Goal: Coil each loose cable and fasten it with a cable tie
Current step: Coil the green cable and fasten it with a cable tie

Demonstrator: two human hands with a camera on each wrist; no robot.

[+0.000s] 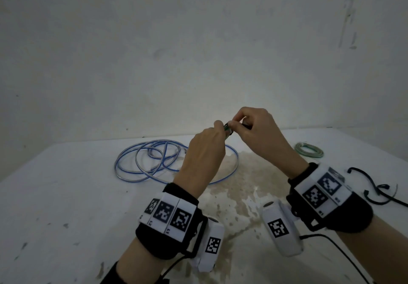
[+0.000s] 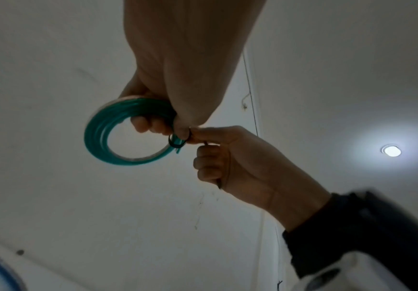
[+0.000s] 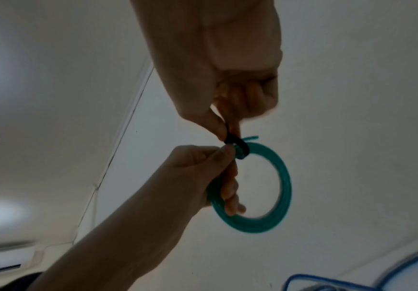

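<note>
Two hands are working together above the white table (image 1: pixel 66 195), raised over the loose blue cable (image 1: pixel 141 162). The left hand (image 2: pixel 177 69) is gripping a green cable coil (image 2: pixel 103 135), fingers curling through the ring and thumb pressing at the wrapped spot. The right hand (image 2: pixel 237 159) is pinching a black cable tie (image 3: pixel 237 146) between thumb and forefinger; the tie is looping around the green strands just beside the left thumb tip, and a short green end is sticking out next to it. In the head view the coil is mostly hiding behind the left hand (image 1: pixel 203 151), only a bit of green and black showing where the right hand (image 1: pixel 258 129) is meeting it. Right of the blue cable, a second coiled cable (image 1: pixel 309 150), greenish-grey, is lying flat on the table. Further right and nearer the person, spare black ties (image 1: pixel 373 186) are lying loose. A brownish stain (image 1: pixel 240 186) is spreading just beside the blue cable's right loop.
</note>
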